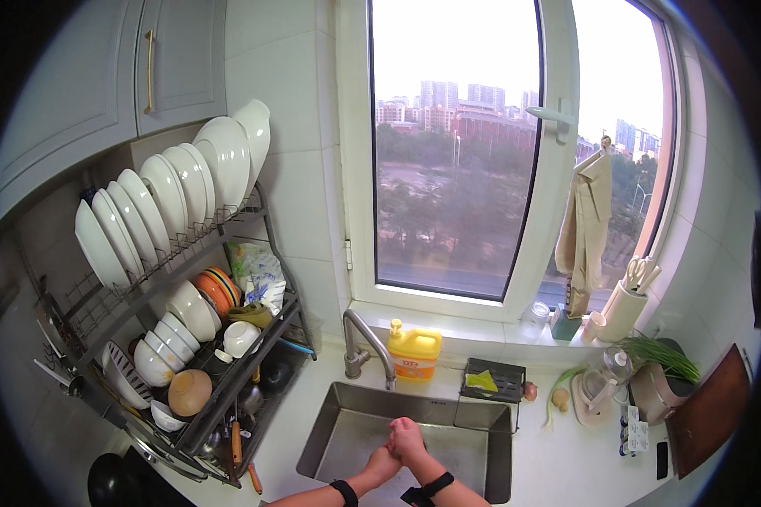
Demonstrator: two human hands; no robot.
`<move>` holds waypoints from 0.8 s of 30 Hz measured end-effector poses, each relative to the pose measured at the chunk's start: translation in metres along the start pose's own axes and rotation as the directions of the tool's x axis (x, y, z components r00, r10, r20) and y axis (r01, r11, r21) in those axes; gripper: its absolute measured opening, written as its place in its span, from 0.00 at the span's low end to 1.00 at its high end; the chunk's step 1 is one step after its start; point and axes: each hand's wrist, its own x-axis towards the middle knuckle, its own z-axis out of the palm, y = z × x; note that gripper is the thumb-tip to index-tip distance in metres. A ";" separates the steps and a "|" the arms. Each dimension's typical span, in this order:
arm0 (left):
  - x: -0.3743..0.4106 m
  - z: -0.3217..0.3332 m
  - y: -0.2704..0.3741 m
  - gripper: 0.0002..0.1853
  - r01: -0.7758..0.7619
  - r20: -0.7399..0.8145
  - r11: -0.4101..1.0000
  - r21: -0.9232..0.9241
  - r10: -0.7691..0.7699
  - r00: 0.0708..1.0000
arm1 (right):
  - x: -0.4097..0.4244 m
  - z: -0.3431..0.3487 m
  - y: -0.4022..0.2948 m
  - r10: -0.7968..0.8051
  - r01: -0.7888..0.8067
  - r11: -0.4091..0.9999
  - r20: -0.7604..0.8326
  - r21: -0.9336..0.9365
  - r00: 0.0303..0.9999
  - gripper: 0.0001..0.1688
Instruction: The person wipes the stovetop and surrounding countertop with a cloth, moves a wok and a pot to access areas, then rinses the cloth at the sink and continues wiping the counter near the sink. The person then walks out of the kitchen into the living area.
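Observation:
Over the stainless steel sink (349, 437), my left hand (381, 466) and my right hand (408, 437) are pressed together. My right hand is curled over the fingers of my left, which it partly hides. Whether anything lies between the palms cannot be seen. Each wrist wears a black band. Behind the sink, the curved metal faucet (371, 339) reaches over its back rim; no stream of water shows. A yellow pump jug (413, 352) stands just right of the faucet, apart from both hands.
A dark dish rack (196, 431) at left holds white plates (155, 190) and several bowls (177, 329). Right of the sink are a black rack (507, 380) with a yellow-green sponge (482, 381), an onion (560, 399), a glass-topped appliance (602, 386) and a brown board (710, 412).

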 end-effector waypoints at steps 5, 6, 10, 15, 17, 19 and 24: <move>0.007 0.000 -0.015 0.19 -0.135 0.050 0.942 0.307 0.125 0.991 | 0.015 -0.002 0.030 -0.067 0.059 0.997 -0.159 -0.057 0.985 0.10; 0.007 0.001 -0.017 0.19 -0.138 0.059 0.937 0.322 0.126 0.990 | 0.025 -0.005 0.044 -0.094 0.080 0.994 -0.190 -0.080 0.977 0.11; 0.003 0.011 -0.016 0.20 -0.117 0.036 0.897 0.425 0.113 0.993 | 0.055 -0.033 0.084 -0.075 0.044 0.991 -0.254 -0.124 0.964 0.16; -0.012 -0.021 0.049 0.21 0.423 0.117 0.903 -0.077 -0.414 0.903 | -0.005 -0.022 -0.001 0.086 -0.089 0.996 -0.104 -0.022 0.991 0.31; -0.015 -0.031 0.052 0.23 0.495 0.171 0.764 -0.414 -0.468 0.867 | -0.026 -0.032 -0.031 0.249 -0.235 0.968 0.199 -0.089 0.948 0.37; -0.014 -0.051 0.045 0.25 0.551 0.364 0.670 -0.498 -0.415 0.834 | -0.058 -0.027 -0.052 0.206 -0.183 0.978 0.336 -0.098 0.919 0.31; -0.030 -0.071 0.077 0.23 0.461 0.357 0.684 -0.566 -0.301 0.884 | -0.076 -0.040 -0.071 -0.019 0.037 0.999 0.418 -0.034 0.908 0.24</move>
